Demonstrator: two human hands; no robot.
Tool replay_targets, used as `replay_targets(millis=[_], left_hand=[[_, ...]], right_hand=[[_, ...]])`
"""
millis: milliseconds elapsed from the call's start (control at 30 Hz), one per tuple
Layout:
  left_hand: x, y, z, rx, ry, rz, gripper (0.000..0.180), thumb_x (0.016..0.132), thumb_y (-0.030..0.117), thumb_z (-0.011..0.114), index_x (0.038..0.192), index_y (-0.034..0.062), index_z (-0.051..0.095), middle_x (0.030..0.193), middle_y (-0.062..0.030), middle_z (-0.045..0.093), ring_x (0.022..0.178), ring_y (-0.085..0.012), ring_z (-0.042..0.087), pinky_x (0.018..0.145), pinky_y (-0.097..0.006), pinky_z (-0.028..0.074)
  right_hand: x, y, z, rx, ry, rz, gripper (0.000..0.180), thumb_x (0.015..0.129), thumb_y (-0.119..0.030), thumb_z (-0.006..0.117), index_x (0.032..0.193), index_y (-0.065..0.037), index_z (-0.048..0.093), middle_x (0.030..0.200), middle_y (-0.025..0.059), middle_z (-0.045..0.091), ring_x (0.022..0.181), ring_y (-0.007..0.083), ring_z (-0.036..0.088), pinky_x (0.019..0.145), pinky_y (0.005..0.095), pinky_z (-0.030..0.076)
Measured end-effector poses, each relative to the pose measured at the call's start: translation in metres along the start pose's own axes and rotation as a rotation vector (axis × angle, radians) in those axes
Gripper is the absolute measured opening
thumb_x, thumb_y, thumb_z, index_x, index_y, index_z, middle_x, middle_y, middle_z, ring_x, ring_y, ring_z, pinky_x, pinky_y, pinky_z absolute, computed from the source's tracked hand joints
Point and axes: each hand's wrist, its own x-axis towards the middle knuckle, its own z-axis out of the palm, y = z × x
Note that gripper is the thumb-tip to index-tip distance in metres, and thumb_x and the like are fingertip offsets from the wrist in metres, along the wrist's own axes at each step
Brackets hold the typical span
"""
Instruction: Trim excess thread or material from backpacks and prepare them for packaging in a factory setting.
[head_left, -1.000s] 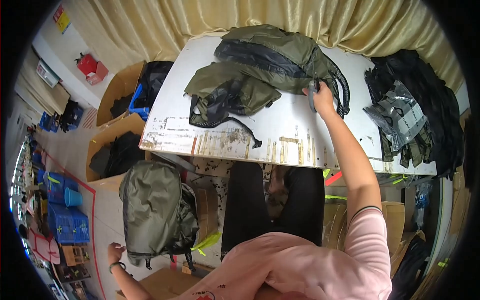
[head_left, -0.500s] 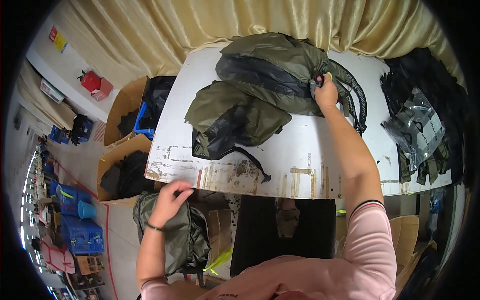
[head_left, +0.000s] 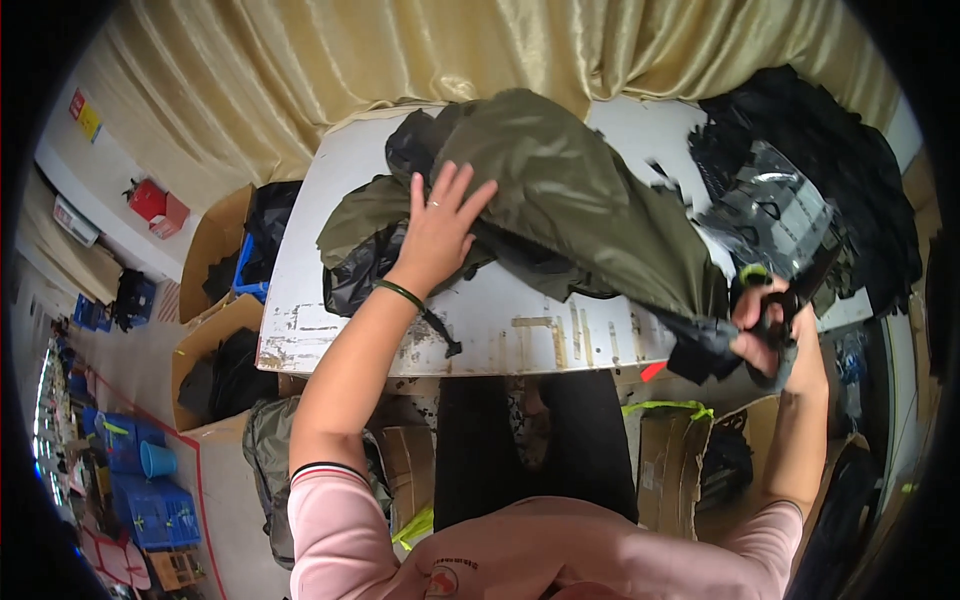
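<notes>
A large olive and black fabric backpack (head_left: 570, 190) stretches across the table, its right end pulled over the front edge. My right hand (head_left: 772, 325) is closed round that end, among black straps and trim smeared by motion. With fingers spread, my left hand (head_left: 445, 225) lies against the left part of the backpack. Partly under that hand and forearm is a second olive and black bag (head_left: 350, 225), crumpled on the table, a black strap (head_left: 440, 335) trailing from it.
The white table (head_left: 300, 290) has worn tape along its front edge. A black pile of straps (head_left: 820, 130) with a clear plastic bag (head_left: 770, 215) lies at the right. Cardboard boxes (head_left: 215, 400) stand left; another olive bag (head_left: 268, 460) is below. A gold curtain (head_left: 400, 50) hangs behind.
My right hand has pulled the large backpack's end toward me and right, swinging the backpack round. My left hand has risen from below the table edge onto the backpack.
</notes>
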Motion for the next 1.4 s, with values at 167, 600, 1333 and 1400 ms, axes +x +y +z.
replay_targets(millis=[167,600,1333,1400], left_hand=[[-0.012,0.039,0.033,-0.163,0.046,0.186,0.030,0.078,0.006,0.063,0.108,0.0106,0.060,0.106,-0.0062,0.062,0.109,-0.0256,0.057,0.110,-0.053,0.029],[-0.188,0.072,-0.123,-0.491,-1.028,0.176,0.008,0.072,0.004,0.061,0.080,0.0045,0.058,0.073,-0.0153,0.060,0.074,-0.0358,0.061,0.065,-0.044,0.049],[-0.318,0.026,0.034,-0.945,-0.612,-0.699,0.034,0.076,0.019,0.080,0.098,0.0017,0.059,0.084,-0.0062,0.060,0.081,-0.0147,0.053,0.077,-0.030,0.046],[-0.317,0.024,0.031,-0.950,-0.620,-0.666,0.033,0.076,0.018,0.080,0.094,0.0017,0.058,0.082,-0.0047,0.058,0.080,-0.0133,0.051,0.075,-0.030,0.045]], right_hand=[[-0.103,0.033,-0.028,-0.054,0.026,-0.009,0.065,0.070,0.015,0.075,0.122,-0.011,0.046,0.088,0.0040,0.058,0.085,0.0172,0.060,0.076,0.0319,0.049],[-0.237,0.098,0.065,0.543,-0.488,0.712,0.021,0.078,-0.001,0.078,0.089,-0.003,0.059,0.082,0.0020,0.065,0.077,0.0102,0.063,0.071,0.0258,0.051],[-0.076,0.145,0.140,-0.554,-0.160,0.266,0.038,0.065,0.007,0.064,0.100,-0.005,0.058,0.094,0.0169,0.064,0.090,0.0331,0.065,0.076,0.0414,0.051],[-0.082,0.147,0.101,-0.394,0.028,0.234,0.036,0.070,0.014,0.059,0.101,-0.004,0.058,0.086,0.0047,0.061,0.085,0.0165,0.061,0.074,0.0322,0.051]])
